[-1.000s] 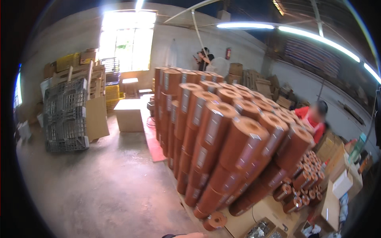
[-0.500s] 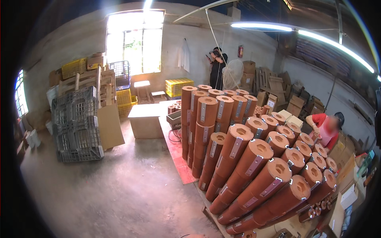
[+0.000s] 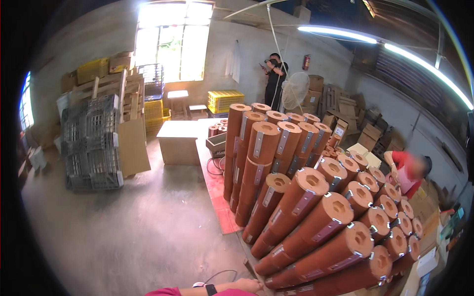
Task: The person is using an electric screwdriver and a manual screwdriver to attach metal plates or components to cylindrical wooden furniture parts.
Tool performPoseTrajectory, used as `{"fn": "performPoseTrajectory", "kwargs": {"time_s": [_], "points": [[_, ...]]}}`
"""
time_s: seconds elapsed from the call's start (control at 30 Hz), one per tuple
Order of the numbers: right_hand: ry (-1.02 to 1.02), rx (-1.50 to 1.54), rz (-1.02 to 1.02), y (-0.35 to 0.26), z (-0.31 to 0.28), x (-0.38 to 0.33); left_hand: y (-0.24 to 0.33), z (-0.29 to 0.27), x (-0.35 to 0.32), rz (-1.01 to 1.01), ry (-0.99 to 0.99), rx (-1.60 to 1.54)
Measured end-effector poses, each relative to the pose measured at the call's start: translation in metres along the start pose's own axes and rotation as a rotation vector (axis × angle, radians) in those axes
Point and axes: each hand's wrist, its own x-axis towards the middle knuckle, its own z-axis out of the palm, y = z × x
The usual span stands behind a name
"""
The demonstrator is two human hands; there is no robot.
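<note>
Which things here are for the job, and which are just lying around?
Likely for the job:
- stacked reddish-brown cylinders with hexagonal holes, near the bare left hand

Probably just lying around:
- grey slatted plastic pallet
- yellow plastic crate
- brown cardboard boxes

Beyond the fingers (image 3: 255, 285) are over twenty brown cylinders (image 3: 289, 213) (lower ones overlap), two people (image 3: 274, 83), one fan (image 3: 296, 92), one fire extinguisher (image 3: 306, 62).

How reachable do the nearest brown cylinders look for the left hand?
Probably yes: the left hand appears close to the lower end of the nearest brown cylinders, with nothing visible between them.
</note>
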Motion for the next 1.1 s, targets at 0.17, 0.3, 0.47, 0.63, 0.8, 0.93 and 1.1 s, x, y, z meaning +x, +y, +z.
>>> {"fn": "performPoseTrajectory", "kwargs": {"time_s": [0.17,0.3,0.47,0.63,0.8,0.93,1.1], "points": [[0.055,0.085,0.073,-0.064,0.048,0.029,-0.065,-0.048,-0.009,0.081,-0.093,0.103],[0.065,0.130,0.149,-0.102,0.077,0.028,-0.094,-0.064,-0.023,0.147,-0.177,0.140],[0.053,0.152,0.190,-0.143,0.105,0.035,-0.126,-0.076,-0.040,0.189,-0.234,0.160],[0.053,0.136,0.199,-0.157,0.110,0.039,-0.132,-0.080,-0.045,0.230,-0.238,0.172],[0.082,0.126,0.229,-0.148,0.102,0.034,-0.116,-0.079,-0.030,0.300,-0.248,0.202],[0.095,0.162,0.264,-0.144,0.113,0.025,-0.107,-0.074,-0.025,0.345,-0.298,0.244],[0.115,0.200,0.293,-0.135,0.122,0.015,-0.094,-0.067,-0.018,0.396,-0.345,0.297]]}}
